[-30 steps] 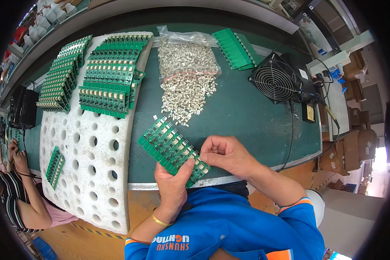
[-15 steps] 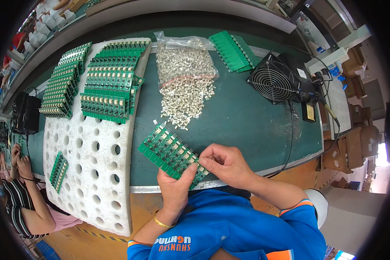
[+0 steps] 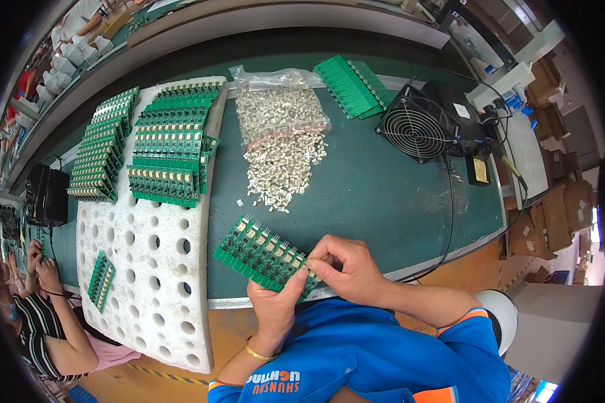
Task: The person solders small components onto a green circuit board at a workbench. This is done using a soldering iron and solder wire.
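Observation:
My left hand (image 3: 275,305) grips a green circuit board panel (image 3: 252,254) near the table's front edge, its thumb over the right end. The panel carries a row of small white connectors with pins sticking up along the far side. At that right end my right hand (image 3: 348,270) is closed in a pinch, its fingertips against the last part of the row. Whatever lies between those fingertips is too small and covered to make out. Beyond the panel, a heap of small white connectors (image 3: 282,168) spills from a clear plastic bag (image 3: 279,104).
On the left, a white foam board (image 3: 141,269) with round holes bears stacked circuit panels (image 3: 161,185) and a single panel (image 3: 101,281). Bare green boards (image 3: 349,87), a black fan (image 3: 417,127) and a soldering iron (image 3: 513,169) are to the right. A co-worker (image 3: 54,322) sits at far left.
The whole view has shifted slightly, so the foam board and table appear a little lower. Both hands keep their hold at the panel's right end, with only small finger movement.

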Demonstrator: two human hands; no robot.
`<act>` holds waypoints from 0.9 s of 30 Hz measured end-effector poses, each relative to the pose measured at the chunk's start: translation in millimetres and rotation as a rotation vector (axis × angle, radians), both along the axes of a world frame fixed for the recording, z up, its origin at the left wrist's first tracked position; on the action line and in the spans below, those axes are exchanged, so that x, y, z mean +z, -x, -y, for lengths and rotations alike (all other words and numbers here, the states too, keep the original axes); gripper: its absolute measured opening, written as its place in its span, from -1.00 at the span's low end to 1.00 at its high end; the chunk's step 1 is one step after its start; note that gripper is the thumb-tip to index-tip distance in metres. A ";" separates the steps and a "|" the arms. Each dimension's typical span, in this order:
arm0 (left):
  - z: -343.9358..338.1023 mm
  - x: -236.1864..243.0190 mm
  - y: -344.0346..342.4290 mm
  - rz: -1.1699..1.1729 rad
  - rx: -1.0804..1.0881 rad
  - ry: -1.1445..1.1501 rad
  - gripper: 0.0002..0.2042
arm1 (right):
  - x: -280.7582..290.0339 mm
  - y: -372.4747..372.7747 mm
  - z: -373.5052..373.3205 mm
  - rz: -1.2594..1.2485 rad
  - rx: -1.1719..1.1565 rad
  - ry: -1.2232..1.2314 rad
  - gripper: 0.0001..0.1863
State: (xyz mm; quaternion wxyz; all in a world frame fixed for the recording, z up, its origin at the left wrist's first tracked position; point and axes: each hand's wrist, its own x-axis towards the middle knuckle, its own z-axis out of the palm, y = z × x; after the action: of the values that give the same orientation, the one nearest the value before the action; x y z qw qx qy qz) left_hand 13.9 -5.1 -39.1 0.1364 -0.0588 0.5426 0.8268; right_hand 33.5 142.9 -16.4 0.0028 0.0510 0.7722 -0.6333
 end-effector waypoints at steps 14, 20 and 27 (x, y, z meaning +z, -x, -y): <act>-0.6 6.0 6.1 0.053 -0.030 -0.050 -0.79 | 3.2 6.4 -16.8 0.171 0.136 0.102 -0.84; 0.7 4.3 7.0 0.033 -0.057 -0.026 -0.80 | -1.5 13.3 -20.8 0.298 0.162 0.193 -0.80; 3.9 2.2 7.2 0.026 -0.091 0.008 -0.80 | 6.6 13.5 -18.8 0.189 0.180 -0.027 -0.81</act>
State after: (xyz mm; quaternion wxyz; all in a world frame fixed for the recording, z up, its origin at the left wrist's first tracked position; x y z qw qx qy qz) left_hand 6.7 -9.0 -36.9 0.1807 -0.0452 0.5463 0.8166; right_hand 20.0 161.7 -9.9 0.1317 0.0411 0.7783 -0.6125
